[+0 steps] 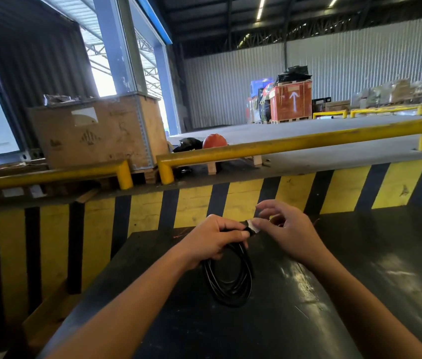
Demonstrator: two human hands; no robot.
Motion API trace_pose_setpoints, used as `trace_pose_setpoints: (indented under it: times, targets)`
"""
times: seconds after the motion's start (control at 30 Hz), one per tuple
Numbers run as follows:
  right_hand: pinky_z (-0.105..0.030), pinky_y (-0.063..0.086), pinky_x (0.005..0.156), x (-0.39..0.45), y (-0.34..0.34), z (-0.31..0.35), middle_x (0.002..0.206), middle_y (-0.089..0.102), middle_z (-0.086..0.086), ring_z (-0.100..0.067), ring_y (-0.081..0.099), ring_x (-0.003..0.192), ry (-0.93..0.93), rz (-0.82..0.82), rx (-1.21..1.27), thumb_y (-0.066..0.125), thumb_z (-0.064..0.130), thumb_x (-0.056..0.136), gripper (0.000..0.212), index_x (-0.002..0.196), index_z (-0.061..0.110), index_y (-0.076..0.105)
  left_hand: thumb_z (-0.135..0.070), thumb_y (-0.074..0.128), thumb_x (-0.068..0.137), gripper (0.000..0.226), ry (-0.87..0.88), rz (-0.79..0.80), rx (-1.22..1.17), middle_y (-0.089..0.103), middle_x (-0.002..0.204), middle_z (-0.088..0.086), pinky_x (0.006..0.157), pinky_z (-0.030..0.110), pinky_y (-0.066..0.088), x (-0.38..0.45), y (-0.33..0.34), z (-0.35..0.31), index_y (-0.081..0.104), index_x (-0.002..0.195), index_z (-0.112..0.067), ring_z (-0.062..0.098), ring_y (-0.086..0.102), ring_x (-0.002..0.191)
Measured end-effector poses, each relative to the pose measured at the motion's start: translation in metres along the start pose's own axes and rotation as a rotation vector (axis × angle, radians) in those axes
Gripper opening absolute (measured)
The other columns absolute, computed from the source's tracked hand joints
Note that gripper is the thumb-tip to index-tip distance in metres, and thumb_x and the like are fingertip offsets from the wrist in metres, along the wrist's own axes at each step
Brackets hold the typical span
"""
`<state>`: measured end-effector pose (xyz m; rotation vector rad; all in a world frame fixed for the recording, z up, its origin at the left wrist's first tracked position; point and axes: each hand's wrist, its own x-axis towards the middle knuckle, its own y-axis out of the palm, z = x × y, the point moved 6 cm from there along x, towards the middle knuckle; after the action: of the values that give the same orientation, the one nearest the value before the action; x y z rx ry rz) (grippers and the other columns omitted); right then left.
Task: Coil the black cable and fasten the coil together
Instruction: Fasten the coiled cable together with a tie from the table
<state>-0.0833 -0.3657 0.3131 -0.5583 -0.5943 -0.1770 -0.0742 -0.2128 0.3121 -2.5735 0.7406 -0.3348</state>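
Note:
The black cable (230,283) is wound into a coil of several loops that hangs down onto the black table (360,294). My left hand (213,239) grips the top of the coil, fingers closed around the bundled strands. My right hand (285,229) is just to the right of it, thumb and forefinger pinching a small white strip (252,225) that lies against the top of the coil. Its other fingers are spread. How far the strip goes round the bundle is hidden by my fingers.
A yellow-and-black striped wall (295,193) rises right behind the table. Above it run yellow guard rails (295,143). A large cardboard crate (93,133) stands at the left, an orange helmet (214,141) near the middle, and stacked pallets (290,99) far back.

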Motion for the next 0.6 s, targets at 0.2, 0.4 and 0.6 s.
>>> trace_pose_setpoints:
  times: [0.2, 0.4, 0.6]
  targets:
    - [-0.016, 0.044, 0.081, -0.009, -0.006, 0.022, 0.105, 0.060, 0.010, 0.000, 0.054, 0.096, -0.214, 0.039, -0.205, 0.060, 0.033, 0.086, 0.025, 0.107, 0.023, 0.067, -0.022, 0.055, 0.092, 0.016, 0.051, -0.002, 0.099, 0.065, 0.069, -0.009, 0.040, 0.016, 0.028, -0.001, 0.000, -0.012, 0.071, 0.092, -0.023, 0.005, 0.038, 0.045]
    - [-0.008, 0.039, 0.086, -0.014, 0.001, 0.025, 0.110, 0.057, 0.015, 0.012, 0.049, 0.100, -0.250, 0.232, -0.201, 0.053, 0.032, 0.090, 0.028, 0.115, 0.024, 0.063, -0.024, 0.057, 0.091, 0.018, 0.118, -0.028, 0.193, 0.066, 0.078, 0.005, 0.046, 0.015, 0.037, 0.000, -0.001, -0.021, 0.073, 0.097, -0.016, 0.021, 0.049, 0.060]
    - [-0.025, 0.050, 0.081, -0.014, -0.002, 0.022, 0.094, 0.070, 0.005, -0.003, 0.060, 0.091, -0.223, 0.208, -0.091, 0.051, 0.025, 0.092, 0.021, 0.100, 0.021, 0.070, -0.016, 0.056, 0.091, 0.018, 0.181, -0.024, 0.301, 0.068, 0.080, -0.009, 0.075, 0.007, 0.044, -0.003, 0.001, -0.030, 0.072, 0.094, -0.008, -0.004, 0.062, 0.078]
